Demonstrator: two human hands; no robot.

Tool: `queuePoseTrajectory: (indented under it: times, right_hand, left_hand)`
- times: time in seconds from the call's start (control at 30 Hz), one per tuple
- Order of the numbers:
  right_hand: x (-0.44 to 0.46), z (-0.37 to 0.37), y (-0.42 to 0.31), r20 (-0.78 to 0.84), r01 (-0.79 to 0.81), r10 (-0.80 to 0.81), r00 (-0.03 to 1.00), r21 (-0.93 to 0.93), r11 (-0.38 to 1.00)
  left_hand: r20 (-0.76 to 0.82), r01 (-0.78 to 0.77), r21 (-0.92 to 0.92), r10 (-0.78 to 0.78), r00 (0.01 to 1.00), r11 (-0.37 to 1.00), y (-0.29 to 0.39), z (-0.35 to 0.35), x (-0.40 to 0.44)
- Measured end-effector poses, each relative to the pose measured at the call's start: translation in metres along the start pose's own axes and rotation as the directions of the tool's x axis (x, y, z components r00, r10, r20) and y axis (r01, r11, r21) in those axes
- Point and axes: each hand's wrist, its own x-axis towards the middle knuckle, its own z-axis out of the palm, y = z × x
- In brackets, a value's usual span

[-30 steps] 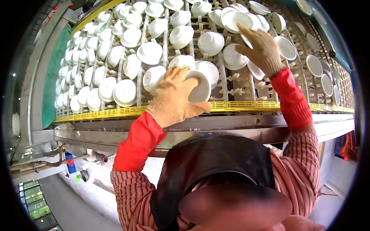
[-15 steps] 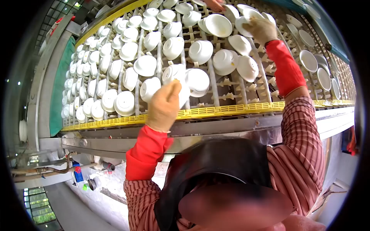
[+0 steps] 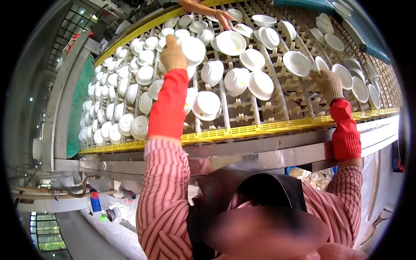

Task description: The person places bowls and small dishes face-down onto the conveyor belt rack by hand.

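Observation:
My left hand [image 3: 173, 54], in a tan glove with a red sleeve cuff, is closed on the edge of a white bowl [image 3: 193, 51] above the rows of dishes. Farther right, my right hand [image 3: 328, 84], gloved the same way, pinches the lower edge of a small white bowl [image 3: 320, 64]. A wider white bowl [image 3: 297, 63] lies just left of that one. Below my left hand, another white bowl [image 3: 206, 105] rests upside down on the pegged rack belt [image 3: 277, 108]. My left forearm hides some of the dishes.
Another person's bare hand [image 3: 224, 19] reaches in from the top, close to a small white dish [image 3: 243, 30]. Yellow edging [image 3: 242, 130] runs along the belt's near side, with a metal ledge below. White plates [image 3: 360, 89] stand at the right. A green panel [image 3: 80, 108] borders the left end.
My left hand has moved up and away from the near edge, now with a bowl. My right hand has come down and right to another bowl. The other person's hand reaches farther in.

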Motion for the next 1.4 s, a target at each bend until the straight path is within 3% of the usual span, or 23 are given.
queuePoseTrajectory:
  times: [0.07, 0.13, 0.2, 0.37, 0.47, 0.53, 0.57, 0.67, 0.7, 0.73, 0.77, 0.83, 0.87, 1.0, 1.07, 1.13, 1.17, 1.2, 1.23, 1.27, 1.3, 1.33, 1.4]
  right_hand:
    - [0.002, 0.002, -0.009, -0.063, 0.081, -0.083, 0.995, -0.03, 0.996]
    - [0.002, 0.008, -0.007, -0.139, 0.167, -0.177, 0.974, -0.08, 0.983]
    - [0.006, 0.01, -0.001, -0.122, 0.162, -0.169, 0.978, -0.058, 0.985]
    - [0.025, -0.003, -0.013, 0.041, -0.142, 0.137, 0.99, 0.148, 0.979]
    - [0.032, 0.01, 0.006, -0.085, -0.046, 0.079, 0.993, 0.335, 0.941]
    - [0.032, 0.012, 0.018, -0.095, -0.015, 0.074, 0.993, 0.505, 0.863]
    - [0.032, 0.011, 0.022, -0.059, -0.038, 0.087, 0.994, 0.573, 0.819]
    - [0.02, -0.018, -0.001, 0.07, -0.158, 0.168, 0.983, 0.782, 0.604]
    - [0.016, -0.04, -0.02, 0.185, -0.283, 0.248, 0.951, 0.845, 0.454]
    - [0.015, -0.035, -0.011, 0.033, -0.097, 0.113, 0.993, 0.769, 0.631]
    - [0.014, -0.028, 0.002, -0.089, 0.097, -0.052, 0.995, 0.643, 0.76]
    - [0.012, -0.024, 0.009, -0.212, 0.334, -0.265, 0.941, 0.442, 0.833]
    - [0.014, -0.026, 0.0, -0.248, 0.381, -0.301, 0.921, 0.403, 0.832]
    - [0.053, -0.027, -0.04, -0.431, 0.582, -0.449, 0.783, 0.251, 0.774]
    - [0.076, -0.052, -0.091, -0.172, 0.344, -0.305, 0.937, 0.617, 0.708]
    - [0.103, -0.056, -0.126, -0.26, 0.399, -0.309, 0.915, 0.474, 0.785]
    - [0.127, -0.036, -0.139, -0.082, 0.125, -0.134, 0.988, 0.927, 0.353]
    - [0.144, -0.014, -0.151, 0.178, -0.199, -0.103, 0.979, 0.948, -0.25]
    - [0.145, -0.012, -0.161, 0.192, -0.228, -0.136, 0.972, 0.911, -0.342]
    - [0.148, 0.0, -0.145, 0.014, 0.041, -0.258, 0.966, 0.978, 0.207]
    - [0.151, 0.012, -0.129, -0.165, 0.376, -0.369, 0.915, 0.681, 0.628]
    - [0.151, 0.02, -0.115, -0.273, 0.641, -0.596, 0.755, 0.116, 0.759]
    - [0.117, 0.013, -0.102, -0.116, 0.502, -0.49, 0.864, 0.265, 0.823]
  left_hand:
    - [0.05, 0.03, 0.142, -0.037, 0.998, 0.989, -0.011, 0.029, 0.02]
    - [0.156, -0.158, 0.678, 0.069, 0.985, 0.718, -0.034, 0.04, 0.022]
    - [0.293, -0.292, 0.797, 0.085, 0.952, 0.528, -0.049, 0.048, 0.03]
    - [0.42, -0.838, 0.38, 0.735, 0.533, 0.39, -0.022, 0.066, 0.003]
    - [0.574, -0.945, 0.272, 0.758, 0.31, 0.181, 0.001, 0.085, -0.013]
    - [0.746, -0.937, 0.305, 0.568, 0.346, 0.17, -0.002, 0.106, -0.017]
    - [0.709, -0.943, 0.29, 0.626, 0.325, 0.16, -0.008, 0.115, -0.014]
    - [0.751, -0.854, 0.33, 0.437, 0.496, 0.402, -0.012, 0.141, -0.006]
    - [0.612, -0.644, 0.24, 0.401, 0.682, 0.727, -0.014, 0.142, -0.009]
    - [0.59, -0.512, 0.134, 0.347, 0.729, 0.848, -0.016, 0.142, -0.001]
    - [0.56, -0.72, 0.22, 0.519, 0.646, 0.658, -0.024, 0.138, 0.016]
    - [0.53, -0.769, 0.357, 0.564, 0.634, 0.53, -0.004, 0.115, 0.015]
    - [0.423, -0.518, 0.166, 0.414, 0.806, 0.839, -0.012, 0.117, 0.015]
    - [0.321, -0.229, 0.307, 0.126, 0.939, 0.924, -0.032, 0.128, -0.01]
    - [0.447, -0.47, 0.583, 0.222, 0.867, 0.662, -0.01, 0.112, -0.021]
    - [0.511, -0.565, 0.682, 0.251, 0.822, 0.464, -0.023, 0.105, -0.013]
    - [0.516, -0.584, 0.664, 0.279, 0.81, 0.467, -0.046, 0.108, -0.004]
    - [0.536, -0.59, 0.673, 0.256, 0.804, 0.445, -0.038, 0.103, -0.007]
    - [0.553, -0.594, 0.684, 0.23, 0.8, 0.424, -0.023, 0.092, -0.014]
    - [0.569, -0.599, 0.694, 0.204, 0.796, 0.4, -0.011, 0.079, -0.021]
    - [0.607, -0.657, 0.66, 0.257, 0.752, 0.364, -0.007, 0.065, -0.028]
    - [0.593, -0.667, 0.631, 0.308, 0.744, 0.397, -0.01, 0.053, -0.034]
    - [0.557, -0.686, 0.56, 0.402, 0.727, 0.464, -0.02, 0.031, -0.05]
